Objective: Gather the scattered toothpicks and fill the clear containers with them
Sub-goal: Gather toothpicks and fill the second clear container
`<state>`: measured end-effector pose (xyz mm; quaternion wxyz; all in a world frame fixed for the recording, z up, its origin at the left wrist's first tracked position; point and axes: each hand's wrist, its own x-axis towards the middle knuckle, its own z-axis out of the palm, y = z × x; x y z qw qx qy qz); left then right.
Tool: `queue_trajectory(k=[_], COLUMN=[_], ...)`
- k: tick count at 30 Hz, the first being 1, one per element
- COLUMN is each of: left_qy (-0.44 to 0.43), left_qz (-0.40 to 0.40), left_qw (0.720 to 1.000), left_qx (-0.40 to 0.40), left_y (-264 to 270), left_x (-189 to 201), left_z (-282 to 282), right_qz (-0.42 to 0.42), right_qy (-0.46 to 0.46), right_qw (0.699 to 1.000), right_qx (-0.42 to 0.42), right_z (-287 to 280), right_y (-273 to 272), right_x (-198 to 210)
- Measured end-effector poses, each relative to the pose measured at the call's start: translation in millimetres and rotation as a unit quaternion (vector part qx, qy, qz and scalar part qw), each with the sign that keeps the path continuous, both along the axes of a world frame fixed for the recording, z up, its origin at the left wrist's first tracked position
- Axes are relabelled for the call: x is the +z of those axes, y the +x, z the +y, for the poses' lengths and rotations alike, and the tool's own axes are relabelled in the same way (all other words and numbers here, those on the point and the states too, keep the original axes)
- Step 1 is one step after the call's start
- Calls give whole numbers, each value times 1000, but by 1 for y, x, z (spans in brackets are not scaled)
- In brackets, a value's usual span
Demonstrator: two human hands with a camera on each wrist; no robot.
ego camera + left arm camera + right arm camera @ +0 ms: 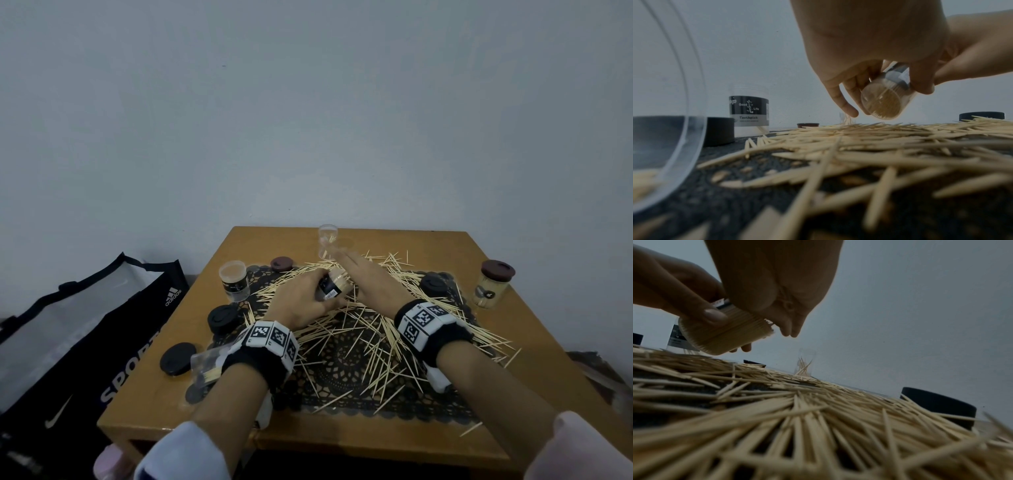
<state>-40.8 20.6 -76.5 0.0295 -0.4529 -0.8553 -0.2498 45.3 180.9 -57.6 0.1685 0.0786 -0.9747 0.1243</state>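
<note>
Loose toothpicks lie in a thick scatter over a black lace mat. My left hand grips a clear labelled container packed with toothpicks and holds it tilted above the pile. In the left wrist view its round bottom faces the camera. My right hand is flat, fingers straight, its palm against the container's open end. An open container with a few toothpicks stands at the far middle. Another labelled one stands at the left.
A filled container with a brown lid stands at the right of the wooden table. Black lids and a brown lid lie around the mat. A clear container lies by my left wrist. A black bag stands left of the table.
</note>
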Motion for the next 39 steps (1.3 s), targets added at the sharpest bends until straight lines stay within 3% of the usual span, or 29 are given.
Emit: queue_trajectory(k=[6,12,18,25,32,36,39], left_qy=[8,7,5,27,9,8,2], left_qz=[17,23,17,14,23,27,26], left_qw=[999,999,999,997,998,996,997], left_qx=[33,34,31,66,58,80,79], left_y=[2,3,3,0,0,0,-1], left_x=[4,5,5,3,1,4,2], left_z=[-2,-1,-2,-2,-2,-2,-2], right_qz=[49,79,49,41,10,-4,-20], right_qy=[-5,-2,34,4,69,67,53], right_qw=[993,993,998,995,994,991,995], right_qx=[-103,-84,-31,-92,-87,-112,-76], right_z=[8,14,10,9,3,4,3], right_y=[-2,0,3,0,3,4,6], right_x=[-2,-3,-1,-2,3,4,3])
